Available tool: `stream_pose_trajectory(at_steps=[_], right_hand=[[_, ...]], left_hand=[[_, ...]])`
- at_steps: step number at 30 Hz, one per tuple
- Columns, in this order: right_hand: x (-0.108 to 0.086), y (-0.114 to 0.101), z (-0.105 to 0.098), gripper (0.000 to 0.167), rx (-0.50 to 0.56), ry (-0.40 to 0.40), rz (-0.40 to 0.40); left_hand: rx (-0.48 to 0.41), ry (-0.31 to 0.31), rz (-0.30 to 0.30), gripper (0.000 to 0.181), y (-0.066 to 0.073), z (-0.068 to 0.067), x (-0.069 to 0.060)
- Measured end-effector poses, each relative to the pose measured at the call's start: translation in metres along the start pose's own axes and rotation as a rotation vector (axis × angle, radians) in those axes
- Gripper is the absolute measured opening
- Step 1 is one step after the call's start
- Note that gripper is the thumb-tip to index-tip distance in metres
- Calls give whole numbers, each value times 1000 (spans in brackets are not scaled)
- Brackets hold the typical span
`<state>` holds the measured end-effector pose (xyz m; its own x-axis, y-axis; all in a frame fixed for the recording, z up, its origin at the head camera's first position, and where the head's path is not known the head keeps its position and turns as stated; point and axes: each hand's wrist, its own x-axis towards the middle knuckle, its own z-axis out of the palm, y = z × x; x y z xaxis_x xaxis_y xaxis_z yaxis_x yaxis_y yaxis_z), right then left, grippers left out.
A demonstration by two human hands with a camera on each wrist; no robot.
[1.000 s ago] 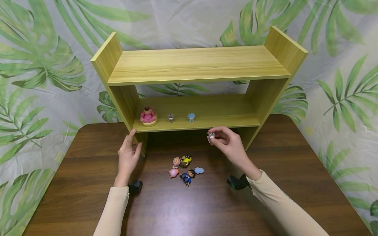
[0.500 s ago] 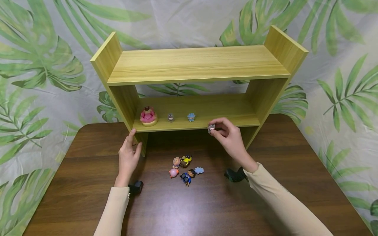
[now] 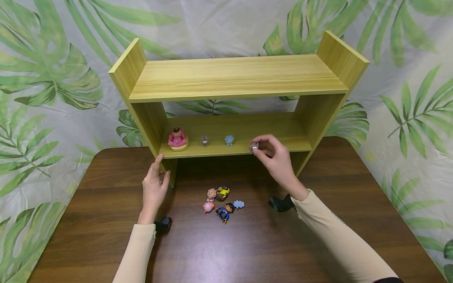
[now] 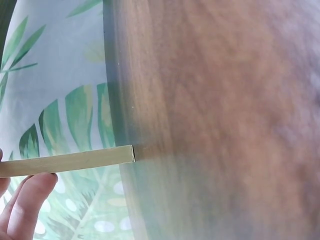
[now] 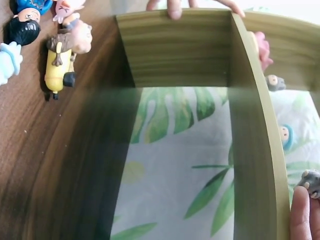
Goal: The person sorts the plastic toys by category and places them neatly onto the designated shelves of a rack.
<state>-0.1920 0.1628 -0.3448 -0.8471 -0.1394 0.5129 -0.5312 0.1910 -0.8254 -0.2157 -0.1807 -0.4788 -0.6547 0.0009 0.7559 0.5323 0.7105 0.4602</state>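
Observation:
My right hand pinches a small grey figurine between thumb and fingertips, at the front edge of the middle board of a wooden shelf. In the right wrist view the grey figurine is partly cut off. My left hand holds the shelf's left side panel, thumb on the inner side; the left wrist view has the panel edge between the fingers. Along the middle board stand a pink bear figurine, another small grey figurine and a light blue one.
Several figurines lie on the brown table in front of the shelf: a yellow one, a pinkish one, a round pink one, a dark-haired blue one and a pale blue one. A leaf-patterned cloth hangs behind.
My right hand has risen with the grey figurine from below the middle board's front edge to that edge. My left hand stays on the side panel.

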Motion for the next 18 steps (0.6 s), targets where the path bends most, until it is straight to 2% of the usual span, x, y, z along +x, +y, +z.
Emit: stream_pose_trajectory(at_steps=[6, 13, 18], right_hand=[[7, -1, -2, 22, -37, 12, -15], [19, 33, -8, 21, -70, 25, -19], [24, 32, -9, 21, -138, 21, 25]], left_hand=[[-1, -3, 0, 80, 0, 0, 0], [5, -3, 4, 81, -2, 0, -1], [5, -6, -3, 80, -1, 0, 0]])
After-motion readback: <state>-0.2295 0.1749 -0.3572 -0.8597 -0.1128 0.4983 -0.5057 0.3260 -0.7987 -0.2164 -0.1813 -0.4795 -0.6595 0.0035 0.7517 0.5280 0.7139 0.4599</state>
